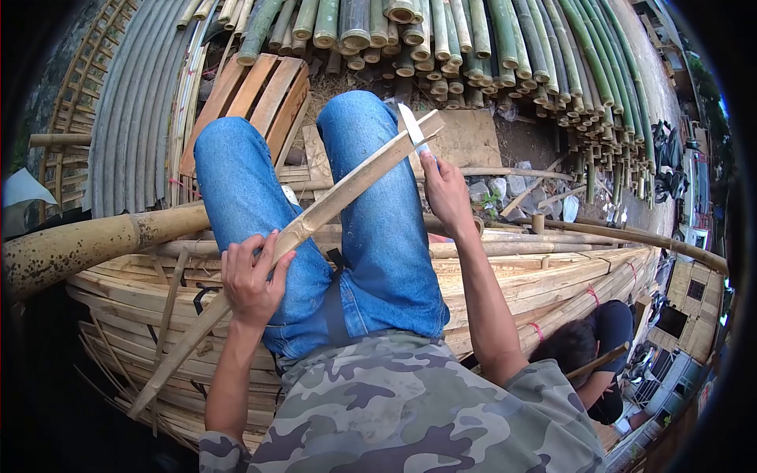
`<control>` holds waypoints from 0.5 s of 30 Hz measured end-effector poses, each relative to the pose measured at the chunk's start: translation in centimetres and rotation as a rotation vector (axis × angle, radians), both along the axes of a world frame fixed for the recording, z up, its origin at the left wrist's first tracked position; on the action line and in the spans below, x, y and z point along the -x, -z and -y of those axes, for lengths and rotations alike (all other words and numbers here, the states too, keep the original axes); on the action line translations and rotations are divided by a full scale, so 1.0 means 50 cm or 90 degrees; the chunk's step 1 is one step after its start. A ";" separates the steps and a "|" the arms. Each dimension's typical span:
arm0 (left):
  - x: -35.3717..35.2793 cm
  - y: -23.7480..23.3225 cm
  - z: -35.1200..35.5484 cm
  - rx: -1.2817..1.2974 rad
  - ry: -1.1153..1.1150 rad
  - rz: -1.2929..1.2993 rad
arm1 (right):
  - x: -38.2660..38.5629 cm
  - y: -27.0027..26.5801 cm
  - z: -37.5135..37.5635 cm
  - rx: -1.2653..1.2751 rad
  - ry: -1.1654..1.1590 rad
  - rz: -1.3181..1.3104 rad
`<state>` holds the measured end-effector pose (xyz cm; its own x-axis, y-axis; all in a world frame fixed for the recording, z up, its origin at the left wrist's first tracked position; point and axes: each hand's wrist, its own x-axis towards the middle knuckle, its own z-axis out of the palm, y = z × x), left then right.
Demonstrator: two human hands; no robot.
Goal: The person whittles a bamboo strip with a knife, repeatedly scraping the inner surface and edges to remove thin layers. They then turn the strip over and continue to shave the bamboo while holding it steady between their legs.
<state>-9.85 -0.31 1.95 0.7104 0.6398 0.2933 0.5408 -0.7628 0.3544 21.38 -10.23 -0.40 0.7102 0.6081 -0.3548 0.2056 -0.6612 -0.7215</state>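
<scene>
Strip [331, 203] lt tan; knife [409, 123] silver-wht; jeans [385, 252] blue; shirt [394, 402] grn-gry camo; poles [582, 47] grn/tan

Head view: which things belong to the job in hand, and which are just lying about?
In use:
- bamboo strip, gripped by the left hand
- knife, held in the right hand

Apparently just lying about:
- bamboo poles
- wooden crate
- corrugated sheet

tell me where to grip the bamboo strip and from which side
Probably best on the lower half of the bamboo strip, about where the left hand grips it, coming from the left. It is long and narrow, slanting across the thighs, and the knife in the right hand is at its upper end, so this keeps fingers off the blade.
</scene>
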 end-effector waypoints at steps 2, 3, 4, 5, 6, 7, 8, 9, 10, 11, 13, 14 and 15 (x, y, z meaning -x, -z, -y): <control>-0.005 0.001 -0.002 0.003 0.004 0.002 | -0.001 0.006 0.005 -0.005 0.005 0.000; -0.008 0.002 -0.001 0.008 0.007 0.005 | 0.004 -0.002 0.005 -0.001 -0.004 0.005; -0.012 0.003 -0.001 0.009 0.009 0.005 | 0.010 -0.006 0.006 0.003 -0.012 0.009; -0.016 0.003 -0.001 0.013 0.008 0.005 | 0.025 -0.005 0.007 0.004 -0.009 0.008; -0.020 0.004 -0.002 0.017 0.007 0.006 | 0.050 -0.003 0.006 -0.019 -0.028 0.034; -0.025 0.004 -0.001 0.018 0.009 0.004 | 0.074 -0.009 0.003 -0.041 -0.046 0.058; -0.031 0.005 0.000 0.016 0.008 0.008 | 0.090 -0.023 0.002 -0.015 -0.044 0.039; -0.035 0.005 0.001 0.013 0.005 0.011 | 0.090 -0.019 0.004 -0.016 -0.044 0.036; -0.038 0.005 0.004 0.012 0.006 0.007 | 0.089 -0.014 0.007 -0.019 -0.044 0.043; -0.040 0.004 0.004 0.013 0.011 0.012 | 0.089 -0.009 0.010 -0.024 -0.043 0.051; -0.043 0.001 0.001 0.013 0.019 0.016 | 0.093 -0.008 0.020 -0.024 -0.050 0.053; -0.045 0.000 0.001 0.020 0.029 0.021 | 0.097 -0.010 0.027 -0.014 -0.056 0.036; -0.047 -0.001 0.001 0.028 0.039 0.025 | 0.103 -0.014 0.035 -0.004 -0.062 0.020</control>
